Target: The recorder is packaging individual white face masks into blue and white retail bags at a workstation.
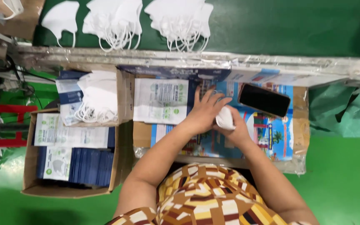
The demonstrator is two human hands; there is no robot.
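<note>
A black phone (264,100) lies at two o'clock; a cardboard box (31,166) of blue packets sits at eight o'clock.

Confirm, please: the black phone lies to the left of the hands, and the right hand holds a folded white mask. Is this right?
Not quite. In the head view, the phone lies to the right of the hands, on the colourful board. The rest holds: the right hand holds a folded white mask, and the left hand rests beside it.
</note>
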